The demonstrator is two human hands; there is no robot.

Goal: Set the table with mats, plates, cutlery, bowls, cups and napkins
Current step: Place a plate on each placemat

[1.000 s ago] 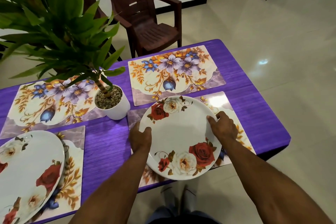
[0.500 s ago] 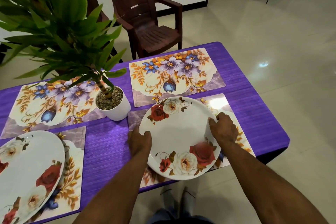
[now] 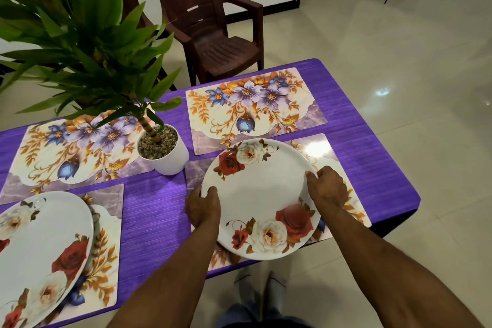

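A white plate with red and white roses [image 3: 262, 196] sits over the near right floral mat [image 3: 336, 165] on the purple table [image 3: 154, 210]. My left hand [image 3: 202, 206] grips its left rim and my right hand [image 3: 327, 190] grips its right rim. A second rose plate [image 3: 40, 245] lies on the near left mat [image 3: 106, 253]. Two more floral mats lie bare across the table: the far right mat [image 3: 255, 106] and the far left mat [image 3: 72, 149].
A potted plant in a white pot [image 3: 165, 152] stands mid-table, its leaves spreading over the far left mat. A brown plastic chair [image 3: 210, 24] stands beyond the far edge. The table's right end [image 3: 399, 194] drops to tiled floor.
The plate has shifted slightly away from me over the mat, with both hands still on its rim. The view has tilted a little.
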